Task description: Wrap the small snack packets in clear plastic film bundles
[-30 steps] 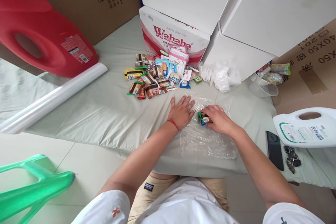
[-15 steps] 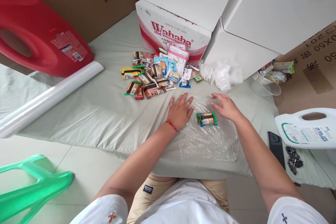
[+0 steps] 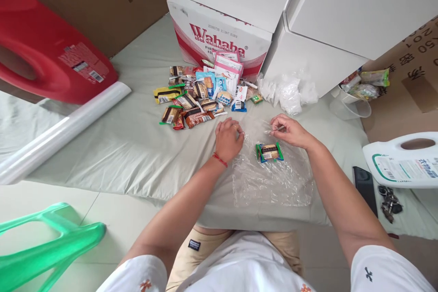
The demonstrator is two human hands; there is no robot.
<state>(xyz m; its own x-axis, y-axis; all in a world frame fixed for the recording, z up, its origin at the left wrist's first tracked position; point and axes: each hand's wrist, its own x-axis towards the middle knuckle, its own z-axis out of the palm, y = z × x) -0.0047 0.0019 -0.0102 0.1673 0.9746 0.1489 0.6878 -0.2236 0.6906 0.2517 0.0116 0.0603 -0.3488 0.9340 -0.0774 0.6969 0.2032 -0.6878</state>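
Note:
A clear plastic bag (image 3: pixel 273 185) lies flat on the grey-green cloth, with small green-edged snack packs (image 3: pixel 270 152) on or inside it; which of the two I cannot tell. My right hand (image 3: pixel 290 132) pinches the bag's far right edge between thumb and fingers. At the far left edge of the bag, my left hand (image 3: pixel 229 138) has its fingers curled in against the thumb, closed on the film. Beyond my hands, a pile of wrapped snacks (image 3: pixel 200 112) rests in front of a Wahaha carton (image 3: pixel 219 32).
Crumpled clear bags (image 3: pixel 290 93) lie behind my right hand. A plastic cup (image 3: pixel 349 108) stands near wrapped snacks at right. A white bottle (image 3: pixel 400 164), black phone (image 3: pixel 364 187) and keys (image 3: pixel 390 204) lie farther right. At left are a red jug (image 3: pixel 54 50), a plastic roll (image 3: pixel 68 132) and a green stool (image 3: pixel 51 246).
Both hands have gone from spread fingers to closed ones at the bag's far edge. That edge is now lifted a little near my right hand. The view has shifted slightly.

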